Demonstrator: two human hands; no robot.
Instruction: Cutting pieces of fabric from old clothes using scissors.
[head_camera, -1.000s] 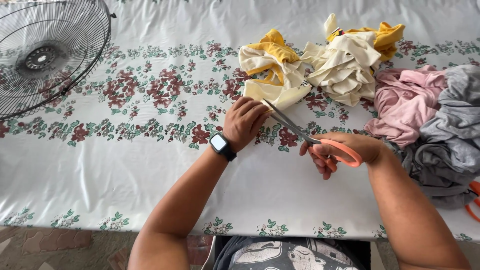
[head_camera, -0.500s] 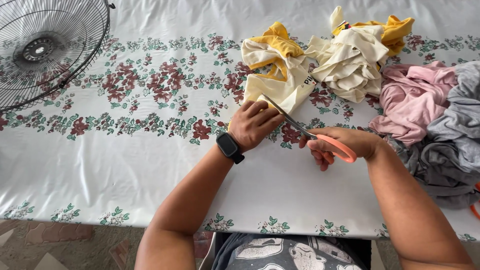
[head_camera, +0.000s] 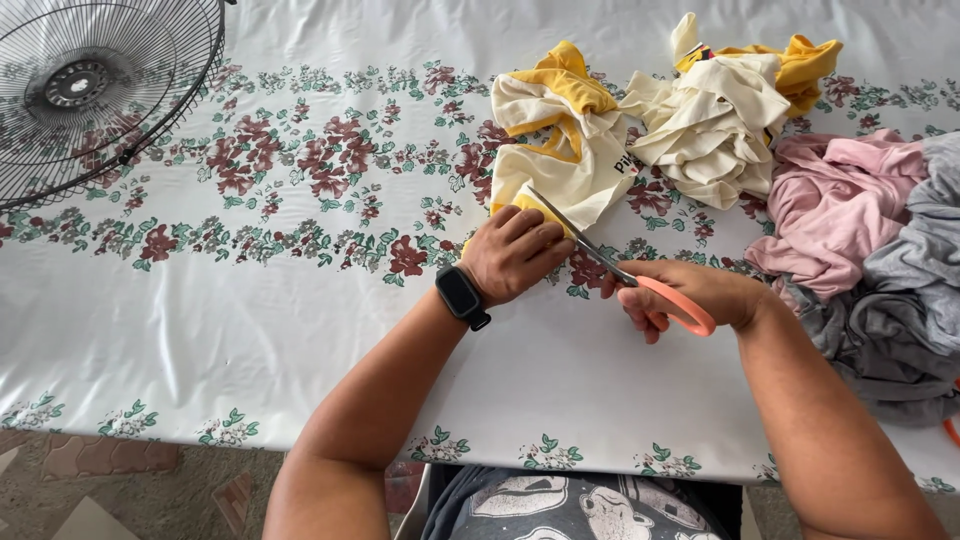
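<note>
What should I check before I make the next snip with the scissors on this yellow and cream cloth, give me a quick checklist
1. Right hand grips the orange-handled scissors: ok.
2. Blades point at the yellow and cream cloth, tip lying over its lower edge: ok.
3. Left hand pins the cloth's near edge to the table: ok.
4. Left fingers clear of the blades: not ok, they sit right beside them.
5. Whether the blades are open around the fabric: cannot tell.
6. Other garments out of the cut line: ok, the cream pile and pink garment lie to the right of it.
</note>
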